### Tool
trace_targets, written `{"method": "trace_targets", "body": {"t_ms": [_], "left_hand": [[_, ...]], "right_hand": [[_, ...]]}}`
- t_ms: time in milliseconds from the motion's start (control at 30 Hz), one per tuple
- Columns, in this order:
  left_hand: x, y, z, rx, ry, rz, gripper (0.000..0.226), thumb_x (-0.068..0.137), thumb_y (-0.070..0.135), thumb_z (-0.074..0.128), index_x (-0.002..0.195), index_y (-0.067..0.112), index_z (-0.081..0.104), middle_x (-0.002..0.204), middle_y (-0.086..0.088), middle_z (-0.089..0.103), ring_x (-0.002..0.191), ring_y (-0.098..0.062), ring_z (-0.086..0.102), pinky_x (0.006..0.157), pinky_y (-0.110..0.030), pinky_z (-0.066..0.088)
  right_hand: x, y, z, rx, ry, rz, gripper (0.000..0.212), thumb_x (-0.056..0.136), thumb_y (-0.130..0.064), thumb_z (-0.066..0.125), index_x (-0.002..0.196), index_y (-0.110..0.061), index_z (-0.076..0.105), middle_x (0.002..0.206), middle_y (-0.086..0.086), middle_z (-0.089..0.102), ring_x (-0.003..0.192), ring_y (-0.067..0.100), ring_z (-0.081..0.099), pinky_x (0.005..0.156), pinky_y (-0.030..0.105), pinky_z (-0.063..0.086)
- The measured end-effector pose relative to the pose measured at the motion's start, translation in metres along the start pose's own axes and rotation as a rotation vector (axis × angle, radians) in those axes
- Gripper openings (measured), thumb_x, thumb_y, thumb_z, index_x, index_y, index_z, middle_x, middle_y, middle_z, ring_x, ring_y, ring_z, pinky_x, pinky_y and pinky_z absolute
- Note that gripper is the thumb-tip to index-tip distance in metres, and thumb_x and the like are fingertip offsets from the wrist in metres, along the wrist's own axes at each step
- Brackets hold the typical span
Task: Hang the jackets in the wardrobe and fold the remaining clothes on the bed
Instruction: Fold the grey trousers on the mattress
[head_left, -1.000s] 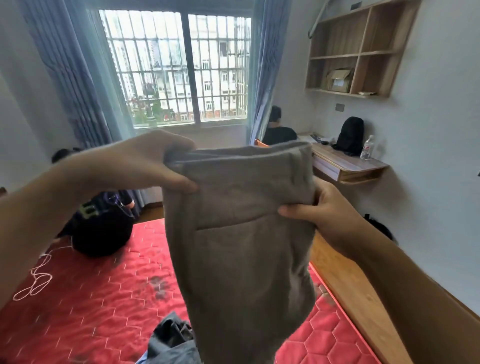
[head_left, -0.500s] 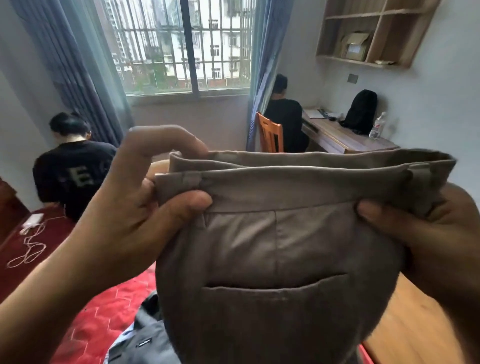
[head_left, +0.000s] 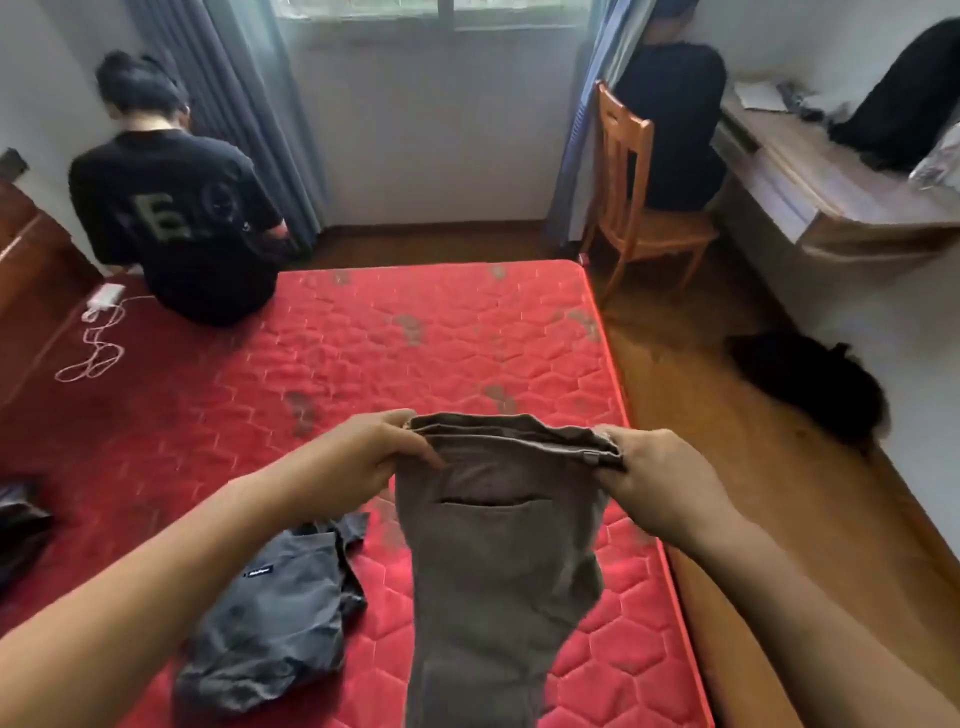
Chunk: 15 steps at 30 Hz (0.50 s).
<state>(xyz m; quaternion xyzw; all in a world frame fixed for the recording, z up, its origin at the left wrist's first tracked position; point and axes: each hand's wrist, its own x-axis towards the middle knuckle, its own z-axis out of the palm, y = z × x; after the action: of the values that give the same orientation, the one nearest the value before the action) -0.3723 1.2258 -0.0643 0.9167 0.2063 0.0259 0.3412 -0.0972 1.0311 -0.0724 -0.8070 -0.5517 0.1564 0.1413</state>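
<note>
— Two hands on one garment; which is it?
— Grey-brown trousers (head_left: 498, 571). The left hand (head_left: 363, 457) pinches one end of the waistband, thumb on the near side. The right hand (head_left: 660, 478) grips the other end, so the band is stretched between them.
— Where do they hang?
— In the air above the near part of the red mattress (head_left: 415, 338). The slit of a back pocket faces the camera and the legs drop out of the bottom of the view. Whether the legs touch the mattress I cannot tell.
— What lies closest?
— A dark grey garment (head_left: 280, 608), crumpled on the mattress just left of the trousers, with a small label showing. Another dark piece of clothing (head_left: 21, 525) lies at the left edge of the view.
— And farther off?
— A person in a black T-shirt (head_left: 182, 218) sits at the far left of the mattress, back to the camera, with a white charger and cable (head_left: 98, 332) beside them. Past the bed's far right corner stands a wooden chair (head_left: 634, 197), where a second person in dark clothes (head_left: 675, 119) sits beside a wall-mounted desk (head_left: 810, 171). A black backpack (head_left: 904, 104) rests on the desk. A black heap (head_left: 810, 384) lies on the wooden floor (head_left: 753, 493) by the right wall. Grey-blue curtains (head_left: 234, 104) hang on either side of the window.
</note>
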Motion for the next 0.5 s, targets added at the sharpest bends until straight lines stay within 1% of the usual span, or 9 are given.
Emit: {"method": "trace_targets", "body": {"t_ms": [67,167,233,267,300,333,367,400,500], "left_hand": [[0.024,-0.033,0.020,-0.004,0.012,-0.072,0.061,0.086,-0.016,0.051,0.108,0.037,0.074,0.109,0.014,0.062,0.101,-0.008,0.064,0.088,-0.038,0.055],[0.080,-0.078,0.022,0.026,0.066,-0.142,0.051,0.086,-0.018,0.050,0.108,0.018,0.079,0.111,0.000,0.064,0.102,-0.019,0.065,0.091,-0.041,0.054],[0.130,-0.106,0.012,0.064,0.137,-0.187,0.042,0.088,-0.016,0.053,0.112,0.009,0.077,0.114,-0.011,0.064,0.107,-0.031,0.064,0.097,-0.040,0.051],[0.155,-0.121,0.006,0.084,0.184,-0.218,0.041,0.090,-0.013,0.055,0.119,0.007,0.074,0.124,-0.016,0.061,0.116,-0.035,0.061,0.103,-0.037,0.047],[0.178,-0.137,0.001,0.107,0.228,-0.271,0.043,0.092,-0.008,0.057,0.131,0.008,0.067,0.140,-0.020,0.052,0.130,-0.037,0.052,0.110,-0.033,0.040],[0.197,-0.154,0.000,0.129,0.269,-0.356,0.050,0.094,-0.001,0.059,0.142,0.011,0.057,0.155,-0.020,0.036,0.143,-0.035,0.039,0.117,-0.031,0.032],[0.208,-0.171,0.005,0.135,0.298,-0.447,0.056,0.096,0.008,0.061,0.150,0.016,0.048,0.164,-0.018,0.020,0.150,-0.033,0.027,0.121,-0.032,0.026],[0.212,-0.189,0.016,0.118,0.308,-0.519,0.058,0.098,0.014,0.060,0.153,0.018,0.043,0.166,-0.017,0.014,0.151,-0.031,0.022,0.122,-0.033,0.023],[0.180,-0.240,0.096,0.011,0.200,-0.620,0.054,0.098,0.016,0.059,0.150,0.012,0.045,0.155,-0.018,0.038,0.144,-0.028,0.037,0.119,-0.035,0.028]], "right_hand": [[0.032,0.012,0.029,-0.003,-0.049,0.031,0.019,0.089,-0.038,0.059,0.105,-0.040,0.050,0.096,0.001,0.074,0.096,0.035,0.067,0.066,0.039,0.047],[0.107,0.020,0.056,0.052,-0.074,0.089,0.016,0.087,-0.028,0.056,0.100,-0.033,0.062,0.101,0.006,0.074,0.099,0.037,0.067,0.074,0.043,0.053],[0.170,0.023,0.065,0.135,-0.045,0.145,0.024,0.087,-0.026,0.054,0.106,-0.027,0.069,0.106,0.011,0.074,0.100,0.038,0.068,0.081,0.045,0.055],[0.202,0.025,0.069,0.222,-0.006,0.179,0.027,0.090,-0.026,0.055,0.112,-0.024,0.070,0.110,0.013,0.074,0.102,0.038,0.068,0.086,0.046,0.055],[0.231,0.028,0.075,0.325,0.034,0.213,0.028,0.094,-0.028,0.057,0.119,-0.020,0.069,0.118,0.013,0.071,0.108,0.037,0.067,0.091,0.047,0.053],[0.255,0.032,0.085,0.409,0.075,0.249,0.034,0.097,-0.032,0.060,0.126,-0.015,0.065,0.126,0.013,0.068,0.113,0.035,0.064,0.097,0.046,0.051],[0.272,0.036,0.100,0.461,0.101,0.273,0.040,0.097,-0.034,0.062,0.131,-0.013,0.061,0.131,0.011,0.065,0.118,0.032,0.062,0.101,0.043,0.049],[0.280,0.041,0.120,0.472,0.105,0.290,0.043,0.097,-0.036,0.062,0.134,-0.014,0.059,0.133,0.009,0.065,0.119,0.029,0.061,0.102,0.039,0.047],[0.256,0.060,0.212,0.492,-0.009,0.345,0.039,0.096,-0.033,0.063,0.129,-0.013,0.061,0.126,0.009,0.068,0.115,0.026,0.062,0.093,0.032,0.043]]}}
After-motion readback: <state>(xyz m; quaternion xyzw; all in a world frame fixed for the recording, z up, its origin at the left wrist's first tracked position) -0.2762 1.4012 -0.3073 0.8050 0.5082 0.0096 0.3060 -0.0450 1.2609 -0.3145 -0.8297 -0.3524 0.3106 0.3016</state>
